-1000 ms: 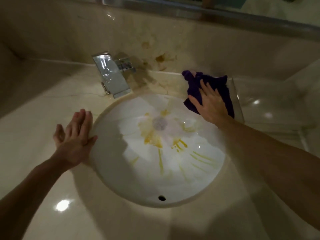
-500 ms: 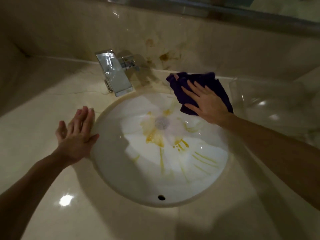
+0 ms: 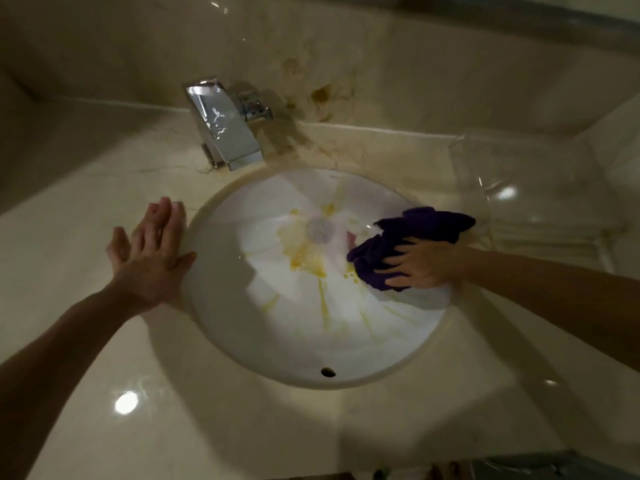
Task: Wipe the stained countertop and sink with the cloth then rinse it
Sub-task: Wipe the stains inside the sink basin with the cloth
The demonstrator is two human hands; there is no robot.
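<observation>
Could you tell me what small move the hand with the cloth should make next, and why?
Probably sweep the purple cloth, pressed under the right hand, leftward toward the drain: the yellow stains lie just beside it in the sink, unwiped.

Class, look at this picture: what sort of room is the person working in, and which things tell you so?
Probably a bathroom: a round white sink set under a marble countertop, with a chrome faucet behind it.

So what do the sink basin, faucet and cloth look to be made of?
Sink basin: probably glazed white ceramic, smooth and glossy under yellow stains. Faucet: polished chrome-like metal, mirror reflections. Cloth: soft purple fabric, possibly microfibre, bunching under the right hand.
</observation>
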